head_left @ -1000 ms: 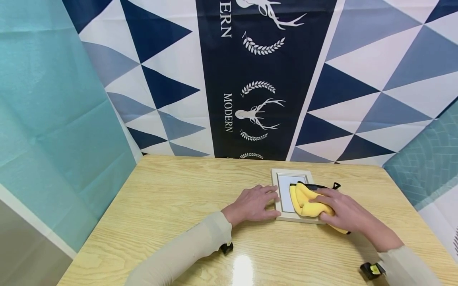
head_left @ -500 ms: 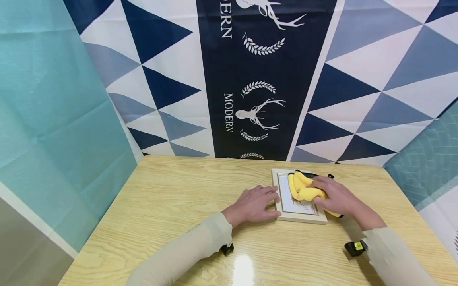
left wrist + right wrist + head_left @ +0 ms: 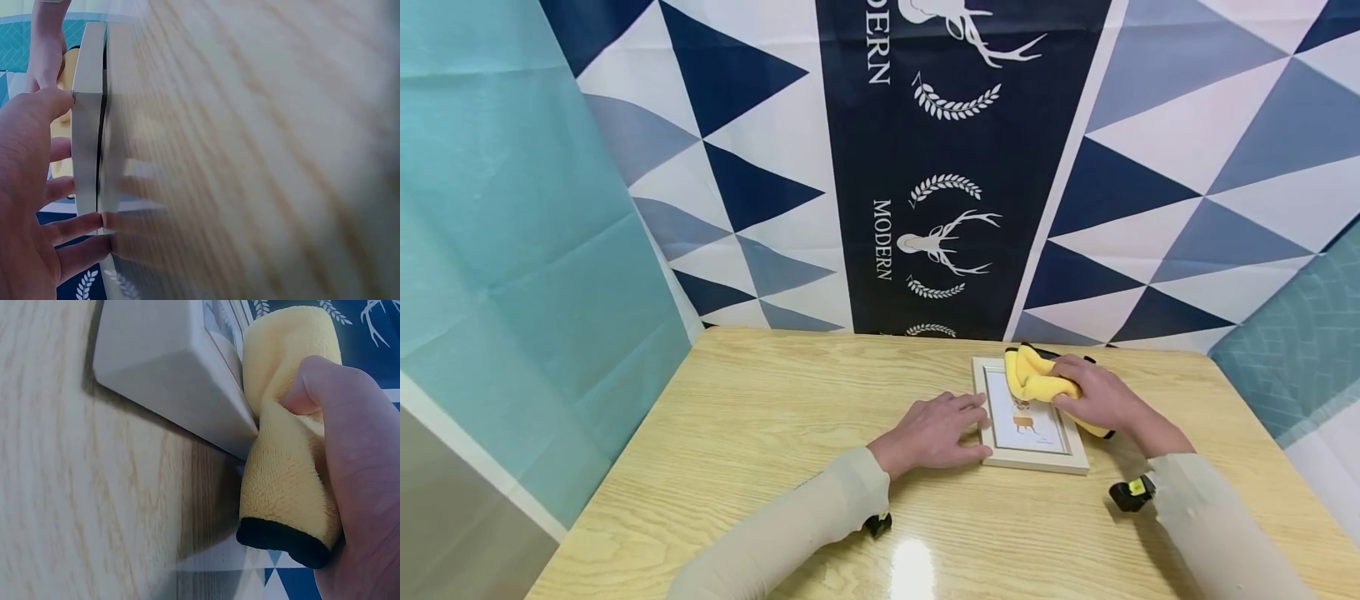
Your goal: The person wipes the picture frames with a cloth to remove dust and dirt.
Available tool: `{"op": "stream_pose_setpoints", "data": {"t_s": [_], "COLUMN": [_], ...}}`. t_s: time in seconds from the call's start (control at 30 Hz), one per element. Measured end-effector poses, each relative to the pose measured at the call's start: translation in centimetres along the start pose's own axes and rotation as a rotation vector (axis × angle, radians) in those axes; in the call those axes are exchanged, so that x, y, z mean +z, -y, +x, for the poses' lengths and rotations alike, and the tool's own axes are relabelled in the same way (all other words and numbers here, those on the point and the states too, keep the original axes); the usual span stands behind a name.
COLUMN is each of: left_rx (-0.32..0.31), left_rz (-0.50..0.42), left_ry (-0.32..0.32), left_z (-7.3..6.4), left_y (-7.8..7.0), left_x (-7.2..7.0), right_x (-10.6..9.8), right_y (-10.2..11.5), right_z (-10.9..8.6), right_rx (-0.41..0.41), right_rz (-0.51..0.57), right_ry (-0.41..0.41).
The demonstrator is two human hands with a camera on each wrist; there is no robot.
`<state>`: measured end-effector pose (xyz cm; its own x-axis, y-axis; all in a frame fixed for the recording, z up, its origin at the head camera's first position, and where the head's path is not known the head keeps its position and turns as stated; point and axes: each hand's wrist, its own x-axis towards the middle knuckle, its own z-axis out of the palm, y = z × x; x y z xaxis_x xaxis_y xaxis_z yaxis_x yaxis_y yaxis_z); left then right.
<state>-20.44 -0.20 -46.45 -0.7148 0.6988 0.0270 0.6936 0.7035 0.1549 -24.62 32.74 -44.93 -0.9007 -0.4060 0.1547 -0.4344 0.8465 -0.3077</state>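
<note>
A pale picture frame (image 3: 1033,460) lies flat on the table, with a small drawing visible behind its pane. Along its left edge rests my left hand (image 3: 934,432), fingers spread and touching the border. In the left wrist view the thumb and fingertips of the left hand (image 3: 31,187) meet the frame's side (image 3: 87,125). My right hand (image 3: 1101,398) grips a bunched yellow cloth (image 3: 1037,382) with black trim over the frame's upper right part. The right wrist view shows the thumb pressed into the folded cloth (image 3: 284,469), beside the frame's corner (image 3: 162,369).
The wooden table (image 3: 790,400) reaches back to a patterned wall covering (image 3: 760,167) with triangles and deer prints. A teal sheet (image 3: 535,233) hangs at the left. Black cameras sit at both wrists.
My right hand has moved the cloth away from me, toward the frame's far edge, uncovering the drawing in the lower part. The left hand has stayed at the left edge.
</note>
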Motion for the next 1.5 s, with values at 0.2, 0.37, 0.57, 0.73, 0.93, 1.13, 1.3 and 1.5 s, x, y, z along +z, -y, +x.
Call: {"op": "stream_pose_setpoints", "data": {"t_s": [0.2,0.37,0.57,0.73,0.93,1.13,1.3,1.5], "left_rx": [-0.001,-0.004,-0.004,-0.005,0.005,0.010,0.004,0.008], "left_rz": [0.018,0.021,0.021,0.021,0.023,0.030,0.027,0.027], "left_ry": [0.000,0.006,0.004,-0.007,-0.020,-0.024,-0.024,-0.024], "left_z": [0.1,0.2,0.2,0.1,0.0,0.0,0.1,0.1], "left_y": [0.0,0.1,-0.1,-0.1,-0.1,-0.1,0.0,0.0], "left_x": [-0.2,-0.2,-0.2,0.0,0.0,0.0,0.0,0.2], "right_x": [0.2,0.4,0.5,0.5,0.6,0.5,0.6,0.9], "right_y": [-0.3,-0.3,-0.1,0.3,1.4,2.7,3.6,4.4], "right_z": [0.0,-0.2,-1.1,-2.1,-3.5,-4.9,-5.9,-7.3], "right_rx": [-0.005,-0.021,-0.062,-0.061,-0.067,-0.100,-0.080,-0.049], "right_rz": [0.016,0.017,-0.001,-0.002,-0.038,-0.092,-0.116,-0.114], "right_ry": [-0.014,-0.033,-0.046,-0.047,-0.038,-0.035,-0.032,-0.036]}}
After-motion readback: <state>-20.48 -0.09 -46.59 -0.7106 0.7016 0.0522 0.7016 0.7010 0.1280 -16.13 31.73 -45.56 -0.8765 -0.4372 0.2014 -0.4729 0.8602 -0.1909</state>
